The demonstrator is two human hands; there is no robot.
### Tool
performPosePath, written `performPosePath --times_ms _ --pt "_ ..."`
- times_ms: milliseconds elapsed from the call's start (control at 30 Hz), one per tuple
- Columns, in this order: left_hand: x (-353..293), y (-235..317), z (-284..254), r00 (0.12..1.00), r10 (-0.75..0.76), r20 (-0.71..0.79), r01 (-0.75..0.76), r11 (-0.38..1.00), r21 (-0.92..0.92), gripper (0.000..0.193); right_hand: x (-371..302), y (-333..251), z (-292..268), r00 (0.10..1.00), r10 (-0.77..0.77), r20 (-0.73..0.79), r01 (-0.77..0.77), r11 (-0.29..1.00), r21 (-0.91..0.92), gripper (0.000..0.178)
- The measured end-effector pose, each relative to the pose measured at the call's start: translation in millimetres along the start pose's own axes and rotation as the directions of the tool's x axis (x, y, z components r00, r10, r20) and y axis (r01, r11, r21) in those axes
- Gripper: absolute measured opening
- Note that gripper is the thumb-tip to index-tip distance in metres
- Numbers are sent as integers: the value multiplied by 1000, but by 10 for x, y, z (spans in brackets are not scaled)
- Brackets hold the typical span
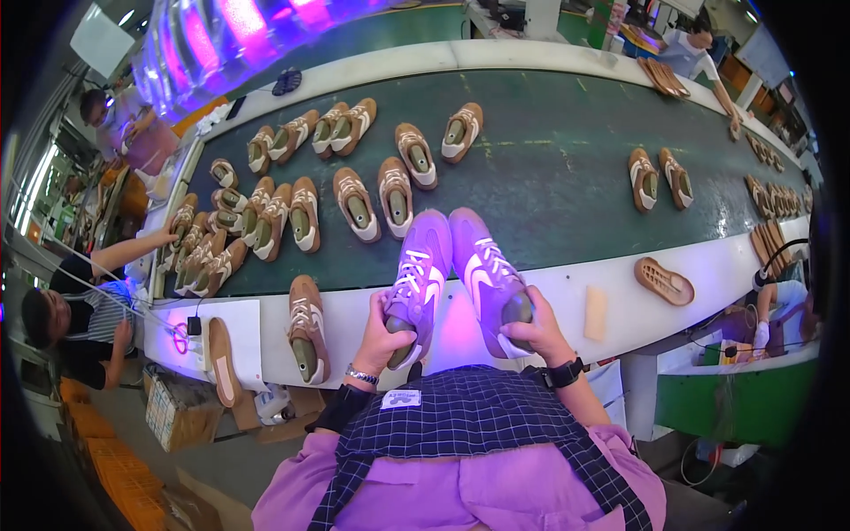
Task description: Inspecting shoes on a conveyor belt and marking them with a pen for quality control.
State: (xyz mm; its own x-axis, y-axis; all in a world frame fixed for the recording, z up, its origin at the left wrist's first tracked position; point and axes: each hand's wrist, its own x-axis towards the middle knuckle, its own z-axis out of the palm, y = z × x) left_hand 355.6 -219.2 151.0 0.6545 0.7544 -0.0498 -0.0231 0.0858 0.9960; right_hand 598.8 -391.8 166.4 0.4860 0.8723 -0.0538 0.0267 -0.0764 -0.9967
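Two sneakers with white laces and white side stripes are held up side by side, toes pointing away from me, tinted purple by the light. My left hand [386, 336] is closed around the heel of the left sneaker [416, 274], thumb on the green last inside it. The right sneaker [483, 274] is gripped the same way by my right hand [542, 329], its thumb at the opening by the green last [517, 310]. Their toes nearly touch, over the near edge of the belt. A single brown sneaker [306, 323] stands on the white ledge left of my left hand.
Many brown sneakers [303, 212] crowd the left of the green belt [549, 177]; a pair [644, 180] sits to the right. On the white ledge lie a sole [664, 281], a pale yellow block [595, 312] and another sole [223, 358]. Co-workers [88, 310] work around the belt. A purple-lit lamp hangs above.
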Motion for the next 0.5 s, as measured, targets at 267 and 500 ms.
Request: performPosePath --times_ms 267,500 --pt "23 -654 14 977 215 5 -123 539 833 75 -20 621 221 994 -107 -19 65 730 -680 87" --pt "107 -919 35 991 120 58 -130 785 605 54 -119 943 219 908 -378 181 415 755 -508 64"
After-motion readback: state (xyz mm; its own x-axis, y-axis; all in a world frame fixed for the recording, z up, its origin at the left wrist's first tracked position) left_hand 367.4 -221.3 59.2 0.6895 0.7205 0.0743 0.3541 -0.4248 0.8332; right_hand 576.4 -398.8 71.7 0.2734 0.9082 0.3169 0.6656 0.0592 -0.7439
